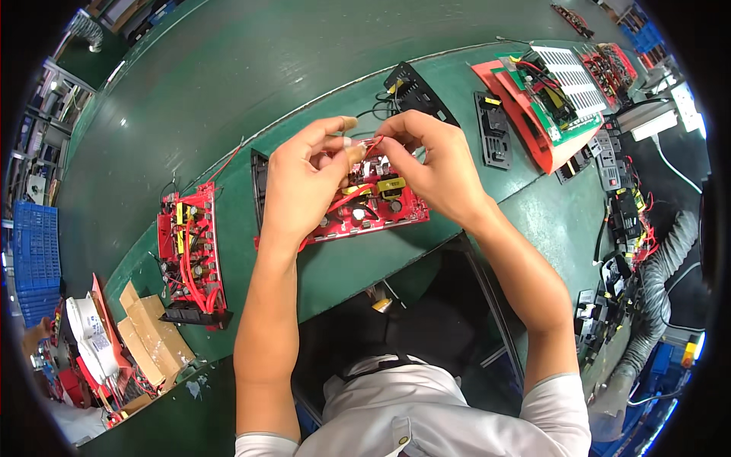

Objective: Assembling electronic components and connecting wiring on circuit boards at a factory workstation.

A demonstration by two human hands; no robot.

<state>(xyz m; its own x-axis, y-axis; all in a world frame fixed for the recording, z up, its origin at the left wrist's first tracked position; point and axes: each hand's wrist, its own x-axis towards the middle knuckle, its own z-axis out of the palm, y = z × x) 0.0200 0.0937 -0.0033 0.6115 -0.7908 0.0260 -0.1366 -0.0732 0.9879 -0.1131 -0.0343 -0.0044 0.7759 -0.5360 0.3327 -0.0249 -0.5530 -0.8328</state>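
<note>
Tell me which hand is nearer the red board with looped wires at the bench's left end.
Left. The left hand is the one on that side of the red board, over the middle board; the right hand is farther off, beyond it.

Red circuit board (373,204), rectangular, lying flat on the green tabletop (343,266) near its front edge, populated with yellow and black components. A thin red wire (371,145) rises from the board, pinched between the fingertips of the left hand (304,179) and right hand (434,164) just above it.
</note>
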